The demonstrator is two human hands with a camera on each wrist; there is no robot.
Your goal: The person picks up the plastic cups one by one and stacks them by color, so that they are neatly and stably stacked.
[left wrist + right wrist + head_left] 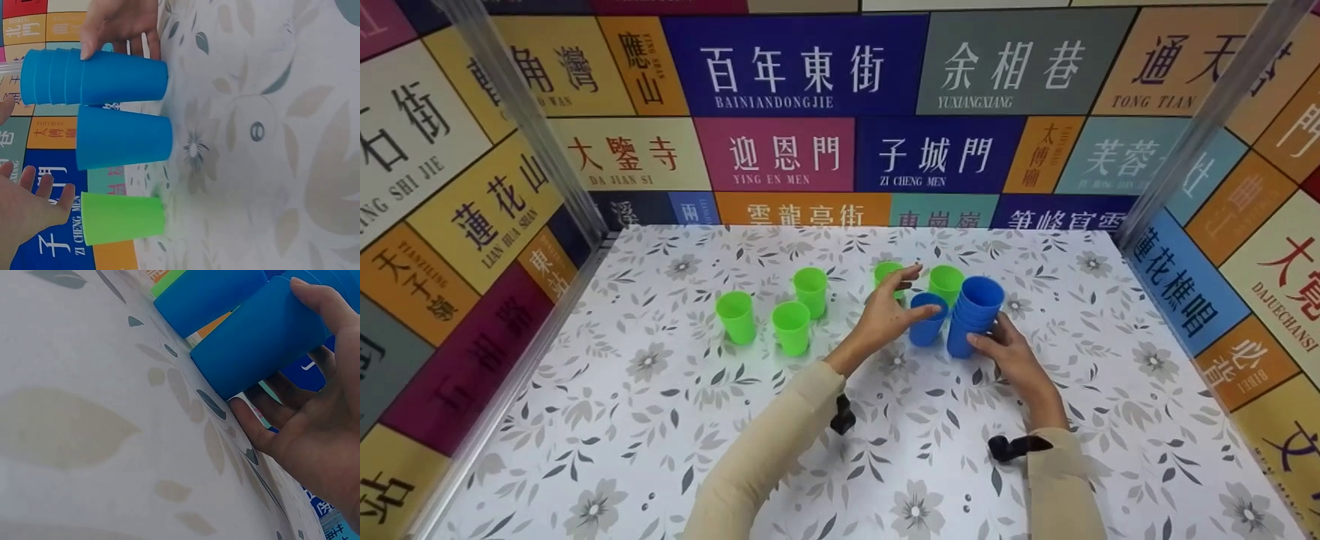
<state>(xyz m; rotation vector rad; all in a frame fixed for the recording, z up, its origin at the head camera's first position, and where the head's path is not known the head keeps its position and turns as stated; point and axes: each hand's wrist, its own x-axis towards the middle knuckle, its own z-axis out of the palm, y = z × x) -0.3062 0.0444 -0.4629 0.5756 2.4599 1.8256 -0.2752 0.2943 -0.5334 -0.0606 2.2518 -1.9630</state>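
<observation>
A stack of blue cups [976,311] stands upright right of the table's middle. My right hand [996,346] grips it low down, thumb on the near side [315,304] and fingers curled round the base. A single blue cup [926,321] stands just left of the stack [95,76], close to it. My left hand [911,296] hovers over this cup [124,138] with fingers spread and straight, holding nothing. One green cup [946,283] stands behind the blue ones. Another green cup [887,271] is partly hidden behind my left fingers.
Three more green cups [791,327] stand upright in a loose group left of centre. The floral table [660,450] is walled on three sides by panels with coloured signs [780,154]. Metal posts [532,120] rise at the back corners.
</observation>
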